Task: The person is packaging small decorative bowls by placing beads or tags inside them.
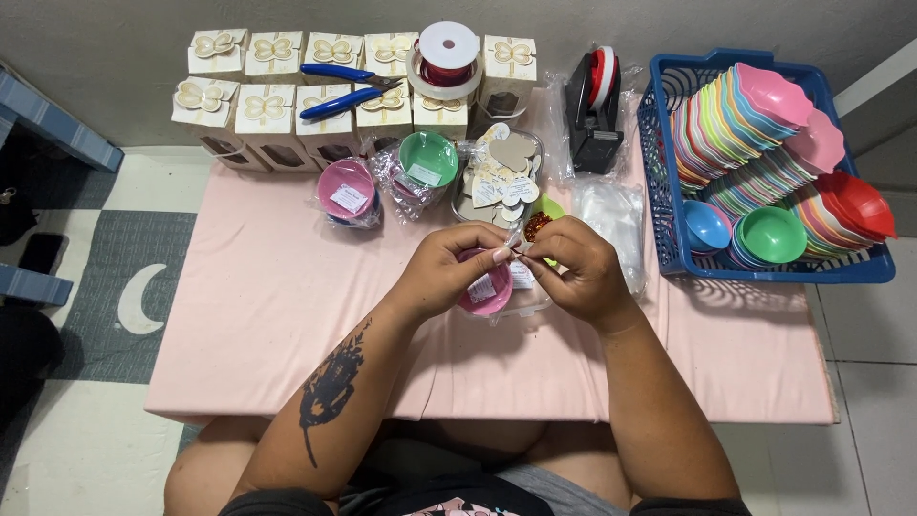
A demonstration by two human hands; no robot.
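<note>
Both forearms come together over the pink tablecloth [287, 315], wrists bent inward. The left hand [444, 272] grasps a small pink plastic bowl in clear wrapping [487, 291] from the side. The right hand [578, 272] pinches the wrapping's top just beside the left fingertips [501, 254].

left hand [449, 272] fingers pinched | right hand [578, 272] fingers seemingly pinched, touching

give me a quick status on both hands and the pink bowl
Left hand and right hand both pinching clear wrap at pink bowl, above the table. Nothing in the way.
</note>
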